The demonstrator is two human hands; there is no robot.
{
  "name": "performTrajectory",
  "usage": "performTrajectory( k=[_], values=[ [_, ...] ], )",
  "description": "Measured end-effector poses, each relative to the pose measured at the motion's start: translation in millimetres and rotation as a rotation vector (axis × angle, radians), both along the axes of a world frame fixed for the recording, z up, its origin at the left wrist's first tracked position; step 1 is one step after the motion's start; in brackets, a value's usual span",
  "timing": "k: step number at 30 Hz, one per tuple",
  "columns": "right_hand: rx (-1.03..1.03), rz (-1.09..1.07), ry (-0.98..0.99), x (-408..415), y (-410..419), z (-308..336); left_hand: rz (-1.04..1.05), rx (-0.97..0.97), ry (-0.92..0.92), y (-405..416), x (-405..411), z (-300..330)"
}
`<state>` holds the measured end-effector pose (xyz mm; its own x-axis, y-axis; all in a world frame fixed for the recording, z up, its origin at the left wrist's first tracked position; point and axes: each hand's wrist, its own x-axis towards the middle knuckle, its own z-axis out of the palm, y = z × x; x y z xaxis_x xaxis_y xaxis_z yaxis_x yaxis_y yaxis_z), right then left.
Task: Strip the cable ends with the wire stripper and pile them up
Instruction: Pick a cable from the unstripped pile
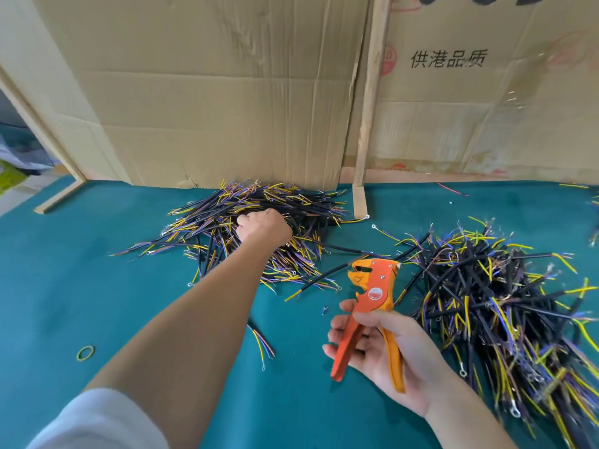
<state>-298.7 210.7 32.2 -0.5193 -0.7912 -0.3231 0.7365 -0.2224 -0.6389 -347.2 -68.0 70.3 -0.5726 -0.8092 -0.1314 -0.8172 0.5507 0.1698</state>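
Cables lie in 2 heaps on the green surface [97, 270]: the far pile [207, 218] against the cardboard [207, 92], where our left hand [263, 225] reaches with fingers curled down into the strands, and a larger pile [496, 293] at our right. Whether that hand has actually pinched a cable we cannot tell; our right hand [385, 348] holds the orange wire stripper [372, 306] loosely, handles spread, its head standing apart from any cable. We judge this the fetching step, so next we need 1 cable singled out and its end fed squarely into the stripper's mouth.
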Motion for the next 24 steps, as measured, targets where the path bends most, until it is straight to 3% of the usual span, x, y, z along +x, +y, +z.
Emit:
performTrajectory(
  k=[10,14,19,24],
  values=[
    [-0.012,0.021,-0.020,-4.3,1.9,-2.5,-0.097,0.239,0.123,-2.7,17.3,43.6],
    [0.000,0.024,-0.023,-4.6,1.7,-4.1,-0.064,0.544,0.485,15.2,58.6,51.0],
    [-0.049,0.068,-0.002,-4.2,4.9,-0.7,-0.167,0.832,0.697,84.0,121.4,16.7],
    [-0.127,0.076,0.062,-7.1,10.5,2.5,-0.171,0.682,0.806,142.6,157.7,-34.6]
  ],
)
